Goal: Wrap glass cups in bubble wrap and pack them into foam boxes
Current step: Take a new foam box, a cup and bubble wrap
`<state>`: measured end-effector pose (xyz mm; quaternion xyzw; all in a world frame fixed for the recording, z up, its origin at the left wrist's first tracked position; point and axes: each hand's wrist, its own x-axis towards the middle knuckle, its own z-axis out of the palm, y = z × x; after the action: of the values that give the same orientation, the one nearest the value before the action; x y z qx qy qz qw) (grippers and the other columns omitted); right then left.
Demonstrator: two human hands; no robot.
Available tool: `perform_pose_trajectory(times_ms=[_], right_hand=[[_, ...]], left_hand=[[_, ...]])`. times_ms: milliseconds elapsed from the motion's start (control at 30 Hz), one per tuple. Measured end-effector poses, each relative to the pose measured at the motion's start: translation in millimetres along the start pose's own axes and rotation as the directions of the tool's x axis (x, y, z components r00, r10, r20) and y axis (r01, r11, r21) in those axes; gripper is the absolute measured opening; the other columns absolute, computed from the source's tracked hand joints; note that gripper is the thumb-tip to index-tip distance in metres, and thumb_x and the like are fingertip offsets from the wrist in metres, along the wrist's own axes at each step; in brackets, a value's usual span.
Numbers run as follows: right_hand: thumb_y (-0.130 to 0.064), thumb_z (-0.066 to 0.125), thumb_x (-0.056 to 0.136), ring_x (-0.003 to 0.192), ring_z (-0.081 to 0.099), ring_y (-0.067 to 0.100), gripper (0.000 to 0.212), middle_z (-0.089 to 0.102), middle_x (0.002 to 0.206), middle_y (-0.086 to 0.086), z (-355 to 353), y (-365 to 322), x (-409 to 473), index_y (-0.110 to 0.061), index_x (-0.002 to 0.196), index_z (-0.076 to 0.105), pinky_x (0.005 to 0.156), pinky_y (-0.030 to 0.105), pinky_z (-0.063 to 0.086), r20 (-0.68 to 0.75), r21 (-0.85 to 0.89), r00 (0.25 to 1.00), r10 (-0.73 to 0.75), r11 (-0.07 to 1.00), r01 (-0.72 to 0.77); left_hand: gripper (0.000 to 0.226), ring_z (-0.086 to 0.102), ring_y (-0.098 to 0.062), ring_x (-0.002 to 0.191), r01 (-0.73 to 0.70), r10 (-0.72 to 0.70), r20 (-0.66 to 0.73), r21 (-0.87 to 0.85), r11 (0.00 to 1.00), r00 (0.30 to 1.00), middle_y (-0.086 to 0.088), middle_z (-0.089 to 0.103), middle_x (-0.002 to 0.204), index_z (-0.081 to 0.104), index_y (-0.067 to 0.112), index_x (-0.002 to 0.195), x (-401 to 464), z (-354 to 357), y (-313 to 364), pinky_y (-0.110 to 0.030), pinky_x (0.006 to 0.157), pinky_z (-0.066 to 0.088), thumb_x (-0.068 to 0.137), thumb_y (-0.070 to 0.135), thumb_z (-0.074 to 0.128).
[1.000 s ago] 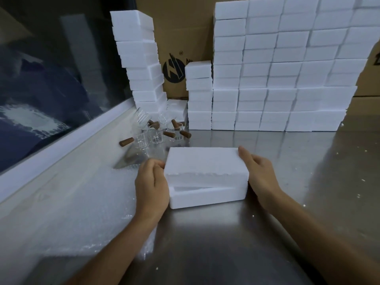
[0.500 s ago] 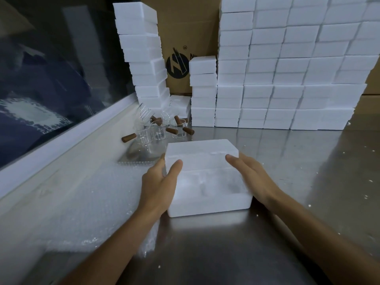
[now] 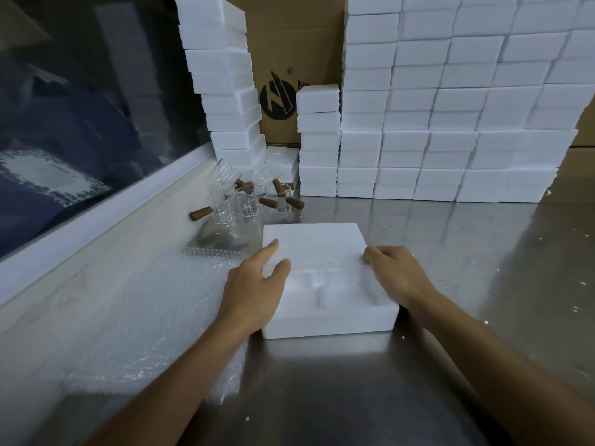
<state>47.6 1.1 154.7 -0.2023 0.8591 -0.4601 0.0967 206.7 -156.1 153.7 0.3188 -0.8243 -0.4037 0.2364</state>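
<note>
Foam box (image 3: pixel 325 320): lay open on the bench (image 3: pixel 450 284), its lid (image 3: pixel 314 241) slid back
Left hand (image 3: pixel 254 289): clamped on the lid's left edge
Right hand (image 3: pixel 394 273): curled on the lid's near right corner
Glass cups (image 3: pixel 248 202): just behind the box; bubble wrap (image 3: pixel 135 317) left of it

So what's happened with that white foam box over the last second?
The lid has been slid away from the person, off the base, so the moulded hollow inside now shows. The left hand has moved from the box's side up to grip the lid's near-left corner; the right hand holds its right edge. The glass cups, bubble wrap and stacked foam boxes stayed put.
</note>
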Motion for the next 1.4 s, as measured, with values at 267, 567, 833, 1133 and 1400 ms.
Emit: perform_pose_trajectory(times_ms=[267, 567, 833, 1133, 1400], right_hand=[[-0.03, 0.054, 0.087, 0.068, 0.057, 0.016, 0.015, 0.064, 0.076, -0.007, 2.5, 6.1, 3.3, -0.021, 0.087, 0.066, 0.064, 0.031, 0.043, -0.023, 0.149, 1.0, 0.008, 0.989, -0.004], [-0.033, 0.056, 0.086, 0.07, 0.062, 0.016, 0.012, 0.067, 0.088, -0.003, 1.0, 5.5, -0.8, -0.026, 0.092, 0.065, 0.065, 0.032, 0.047, -0.009, 0.153, 1.0, 0.002, 0.988, -0.001], [-0.042, 0.047, 0.093, 0.109, 0.057, 0.029, 0.043, 0.053, 0.126, 0.005, 4.6, -21.2, 1.7, -0.023, 0.131, 0.052, 0.094, 0.042, 0.041, -0.025, -0.533, 0.969, -0.246, 0.823, 0.196], [-0.04, 0.054, 0.091, 0.119, 0.053, 0.025, 0.039, 0.059, 0.128, 0.004, 60.1, -85.6, 59.3, -0.023, 0.127, 0.057, 0.1, 0.045, 0.041, 0.176, -0.523, 0.918, -0.354, 0.757, 0.392], [-0.027, 0.069, 0.087, 0.112, 0.056, 0.023, 0.063, 0.055, 0.133, 0.007, 113.8, -133.6, 153.2, -0.012, 0.141, 0.04, 0.095, 0.039, 0.05, 0.074, -0.272, 0.925, -0.372, 0.885, 0.377]], left_hand=[[0.043, 0.045, 0.013, 0.069, -0.012, 0.01, 0.031, 0.064, 0.998, 0.999, 0.001, 0.045, 0.151, 0.047, 0.035, 0.144, 5.4, -1.7, -0.7, 0.003, 0.055, 0.034, 0.101, 0.035, 0.049], [0.029, 0.047, 0.006, 0.113, -0.127, 0.128, 0.035, -0.019, 0.992, 0.991, 0.012, 0.049, 0.145, 0.067, 0.019, 0.125, 6.3, -4.2, -1.0, -0.014, 0.098, 0.034, 0.098, 0.017, 0.059], [0.03, 0.048, -0.008, 0.13, -0.152, 0.149, 0.037, 0.079, 0.985, 0.988, 0.016, 0.055, 0.139, 0.07, 0.031, 0.12, 9.3, -4.8, -3.9, -0.039, 0.114, 0.034, 0.091, 0.038, 0.067], [0.025, 0.05, -0.006, 0.125, -0.127, 0.125, 0.029, 0.069, 0.99, 0.992, 0.024, 0.053, 0.136, 0.071, 0.039, 0.114, 9.8, -3.0, -6.6, -0.036, 0.109, 0.039, 0.088, 0.036, 0.07], [0.03, 0.05, -0.002, 0.123, -0.134, 0.134, 0.006, 0.056, 0.989, 0.991, 0.021, 0.052, 0.139, 0.07, 0.034, 0.119, 7.2, -1.0, -5.1, -0.027, 0.105, 0.041, 0.09, 0.037, 0.069]])
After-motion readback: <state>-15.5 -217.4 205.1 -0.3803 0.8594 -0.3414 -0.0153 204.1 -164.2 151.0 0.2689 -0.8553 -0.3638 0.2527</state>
